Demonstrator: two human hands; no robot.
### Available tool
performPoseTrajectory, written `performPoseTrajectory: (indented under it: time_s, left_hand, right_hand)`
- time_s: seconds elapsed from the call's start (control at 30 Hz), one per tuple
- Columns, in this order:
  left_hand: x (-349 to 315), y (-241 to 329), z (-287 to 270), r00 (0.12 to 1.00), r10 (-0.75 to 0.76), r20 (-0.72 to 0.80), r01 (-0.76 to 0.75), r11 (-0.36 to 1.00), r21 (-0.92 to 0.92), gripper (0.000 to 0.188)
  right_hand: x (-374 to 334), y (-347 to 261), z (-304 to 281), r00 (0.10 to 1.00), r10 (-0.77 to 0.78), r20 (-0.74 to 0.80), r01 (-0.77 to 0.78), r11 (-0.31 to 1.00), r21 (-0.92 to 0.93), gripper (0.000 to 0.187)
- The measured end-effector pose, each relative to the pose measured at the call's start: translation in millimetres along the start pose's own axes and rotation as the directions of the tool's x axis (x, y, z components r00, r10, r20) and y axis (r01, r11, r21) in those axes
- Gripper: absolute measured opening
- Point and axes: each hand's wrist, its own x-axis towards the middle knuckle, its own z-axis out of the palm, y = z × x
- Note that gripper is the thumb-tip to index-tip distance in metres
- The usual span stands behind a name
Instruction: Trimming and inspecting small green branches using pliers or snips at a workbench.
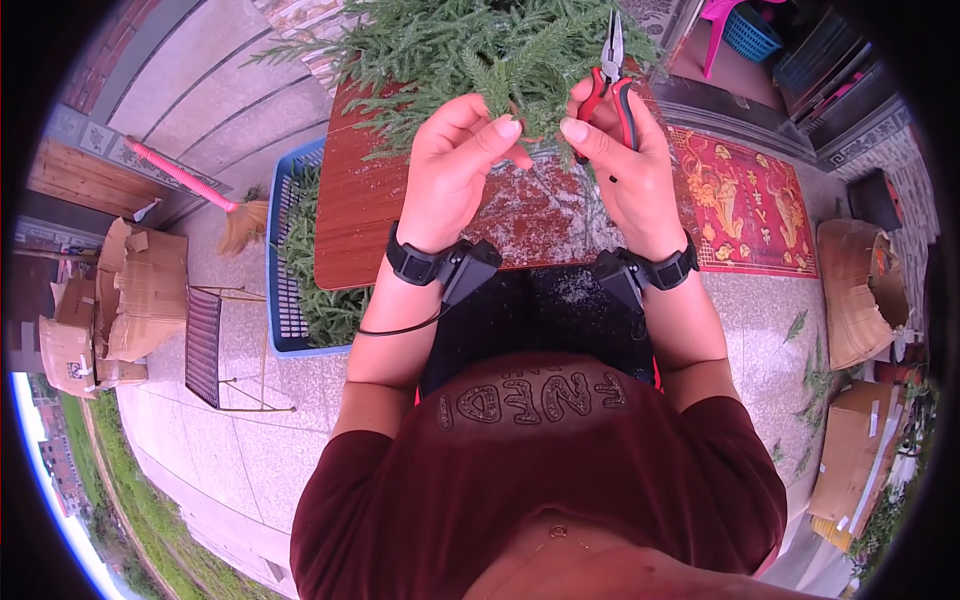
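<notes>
Both hands are raised over the near part of a reddish-brown table point(350, 225). My left hand point(455, 165) pinches a green artificial fir sprig point(515, 85) between thumb and fingers. In my right hand point(635, 165) is a pair of long-nose pliers point(612, 60) with red and black handles, jaws pointing up and away. The right thumb and index fingertip also meet at the sprig's edge; whether they grip it I cannot tell. Beyond the hands lies a big heap of similar green branches point(410, 50). White flakes point(540, 215) are scattered on the tabletop.
A blue plastic crate point(275, 300) of green branches stands left of the table. Further left are a pink-handled broom point(185, 175), a small metal-framed rack point(203, 345) and cardboard boxes point(145, 290). At right are a red patterned mat point(750, 200) and more cartons point(855, 450).
</notes>
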Motion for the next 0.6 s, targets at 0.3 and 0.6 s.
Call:
performPoseTrajectory:
  time_s: [0.3, 0.6]
  left_hand:
    - [0, -2, -4, 0.998, -0.033, 0.049, 0.031, 0.998, 0.048, 0.013]
    - [1, -3, -10, 0.995, -0.085, -0.061, 0.078, 0.992, -0.099, 0.016]
  right_hand:
    - [-2, 2, 2, 0.998, -0.04, -0.039, 0.041, 0.999, 0.03, 0.031]
    - [7, 14, -4, 0.995, 0.081, -0.056, -0.08, 0.997, 0.024, 0.031]
